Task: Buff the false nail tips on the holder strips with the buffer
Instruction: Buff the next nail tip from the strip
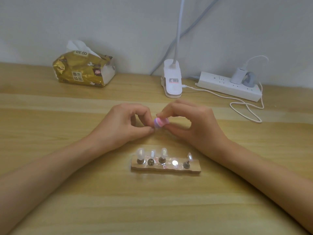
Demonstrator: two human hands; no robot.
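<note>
1. Wooden table (152,209): the holder strip (193,168) lies crosswise just nearer the person than both hands, its nail tips (140,152) upright.
2. The right hand (191,124) pinches the pink buffer (160,122). The left hand (125,122) is pinched at the buffer's left end, and I cannot tell what it holds.

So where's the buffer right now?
Head view, centre: the buffer is pinched by the fingers of the right hand, its end at the left hand fingertips, above the desk, just beyond the holder strip.
</note>
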